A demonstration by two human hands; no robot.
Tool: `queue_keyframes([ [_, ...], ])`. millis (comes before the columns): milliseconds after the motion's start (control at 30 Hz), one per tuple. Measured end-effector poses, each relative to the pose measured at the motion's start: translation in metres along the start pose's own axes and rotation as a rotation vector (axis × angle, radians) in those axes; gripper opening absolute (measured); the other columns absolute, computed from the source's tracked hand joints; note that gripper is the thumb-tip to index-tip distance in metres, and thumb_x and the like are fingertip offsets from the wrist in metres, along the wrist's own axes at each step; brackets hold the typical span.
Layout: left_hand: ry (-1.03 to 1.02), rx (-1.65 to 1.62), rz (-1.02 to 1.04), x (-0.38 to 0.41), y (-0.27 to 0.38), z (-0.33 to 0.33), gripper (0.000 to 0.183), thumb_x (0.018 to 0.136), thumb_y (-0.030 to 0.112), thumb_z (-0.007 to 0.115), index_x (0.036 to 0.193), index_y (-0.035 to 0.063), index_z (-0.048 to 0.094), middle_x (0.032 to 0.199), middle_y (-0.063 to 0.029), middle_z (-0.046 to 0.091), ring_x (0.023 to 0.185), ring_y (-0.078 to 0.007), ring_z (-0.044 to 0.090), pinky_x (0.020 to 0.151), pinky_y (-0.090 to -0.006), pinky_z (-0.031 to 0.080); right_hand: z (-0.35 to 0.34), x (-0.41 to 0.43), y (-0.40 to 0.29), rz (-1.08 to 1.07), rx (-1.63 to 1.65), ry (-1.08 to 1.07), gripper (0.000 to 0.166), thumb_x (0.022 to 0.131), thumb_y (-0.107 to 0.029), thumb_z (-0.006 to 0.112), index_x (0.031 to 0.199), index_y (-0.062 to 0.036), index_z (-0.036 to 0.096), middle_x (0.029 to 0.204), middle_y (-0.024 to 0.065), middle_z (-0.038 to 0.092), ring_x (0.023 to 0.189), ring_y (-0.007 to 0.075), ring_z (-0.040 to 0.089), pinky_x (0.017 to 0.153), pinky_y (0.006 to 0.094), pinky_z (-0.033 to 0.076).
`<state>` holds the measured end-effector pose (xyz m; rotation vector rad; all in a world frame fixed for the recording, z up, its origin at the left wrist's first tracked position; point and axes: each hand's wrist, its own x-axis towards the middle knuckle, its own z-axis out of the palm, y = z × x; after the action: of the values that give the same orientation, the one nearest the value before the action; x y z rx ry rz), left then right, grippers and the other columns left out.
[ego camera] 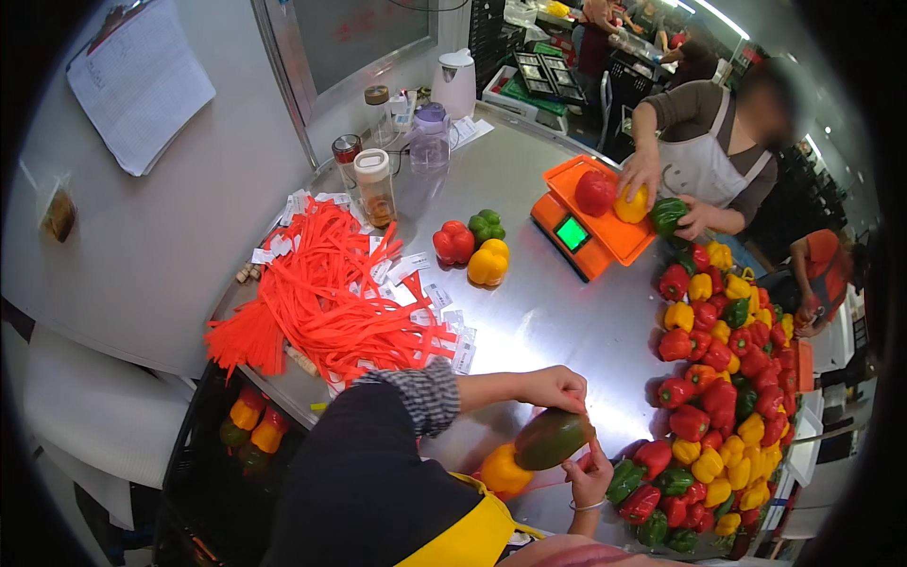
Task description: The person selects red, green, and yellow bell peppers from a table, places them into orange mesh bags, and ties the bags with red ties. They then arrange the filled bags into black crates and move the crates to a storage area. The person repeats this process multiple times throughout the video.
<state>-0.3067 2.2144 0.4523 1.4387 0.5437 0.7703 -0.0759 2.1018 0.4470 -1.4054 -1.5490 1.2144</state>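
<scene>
A dark green bell pepper point(554, 439) and a yellow bell pepper point(506, 469) lie end to end at the table's near side. A reddish tint over them looks like a stretched red net bag point(589, 429), though its mesh is too fine to make out. My left hand point(557, 388) pinches the net above the green pepper's end. Below that end, the fingers of my right hand point(591, 476) grip red material. Farther off sit a loose red pepper point(453, 242), a green pepper point(487, 225) and a yellow pepper point(488, 263).
Red net bags with paper labels point(319, 283) heap at the left. A large pepper pile point(730, 383) covers the right. Opposite, a co-worker point(708, 135) handles peppers on an orange scale point(553, 212). Bottles point(375, 184) stand behind; a black crate point(212, 461) holds netted peppers.
</scene>
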Motion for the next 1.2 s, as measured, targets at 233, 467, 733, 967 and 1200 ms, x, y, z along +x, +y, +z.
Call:
queue_keyframes([
  [233, -0.327, 0.336, 0.373, -0.090, 0.140, 0.043, 0.029, 0.077, 0.017, 0.073, 0.063, 0.0039, 0.051, 0.078, -0.0088, 0.058, 0.073, -0.0245, 0.062, 0.059, -0.0309, 0.047, -0.033, -0.052, -0.161, -0.673, -0.505, -0.378, 0.029, 0.066, -0.013, 0.078, 0.094, -0.0080, 0.068, 0.060, 0.0056, 0.058, 0.052, 0.0197, 0.058, 0.048, 0.0275, 0.045],
  [467, -0.408, 0.872, 0.371, -0.130, 0.206, 0.130, 0.033, 0.076, 0.029, 0.068, 0.093, 0.0067, 0.052, 0.072, -0.0112, 0.057, 0.068, -0.0335, 0.059, 0.057, -0.0395, 0.045, -0.034, -0.111, -0.239, -1.119, -0.452, -0.600, 0.013, 0.072, -0.009, 0.071, 0.084, -0.0103, 0.066, 0.072, 0.0030, 0.062, 0.060, 0.0190, 0.061, 0.052, 0.0280, 0.047],
  [733, -0.602, 0.883, 0.211, -0.150, 0.232, 0.178, 0.013, 0.085, 0.017, 0.060, 0.095, 0.0103, 0.064, 0.077, -0.0098, 0.062, 0.069, -0.0292, 0.061, 0.060, -0.0351, 0.046, -0.037, -0.170, -0.216, -1.124, -0.188, -0.393, 0.022, 0.071, -0.011, 0.076, 0.090, -0.0068, 0.067, 0.081, 0.0061, 0.066, 0.071, 0.0203, 0.064, 0.060, 0.0272, 0.052],
  [967, -0.563, 0.805, 0.541, -0.155, 0.233, 0.207, 0.009, 0.081, 0.015, 0.065, 0.089, 0.0111, 0.064, 0.081, -0.0052, 0.063, 0.066, -0.0258, 0.061, 0.055, -0.0330, 0.047, -0.016, -0.164, -0.152, -0.757, -0.182, -0.554, 0.052, 0.067, -0.019, 0.080, 0.113, -0.0065, 0.059, 0.114, 0.0126, 0.055, 0.102, 0.0251, 0.054, 0.087, 0.0341, 0.045],
  [1200, -0.212, 0.560, 0.373, -0.168, 0.232, 0.172, 0.074, 0.060, 0.033, 0.085, 0.122, 0.0092, 0.051, 0.100, -0.0081, 0.052, 0.071, -0.0171, 0.048, 0.062, -0.0281, 0.043, -0.030, -0.175, -0.168, -0.544, 0.046, -0.500, 0.021, 0.075, 0.006, 0.064, 0.095, -0.0015, 0.065, 0.081, 0.0074, 0.061, 0.072, 0.0178, 0.058, 0.066, 0.0268, 0.046],
])
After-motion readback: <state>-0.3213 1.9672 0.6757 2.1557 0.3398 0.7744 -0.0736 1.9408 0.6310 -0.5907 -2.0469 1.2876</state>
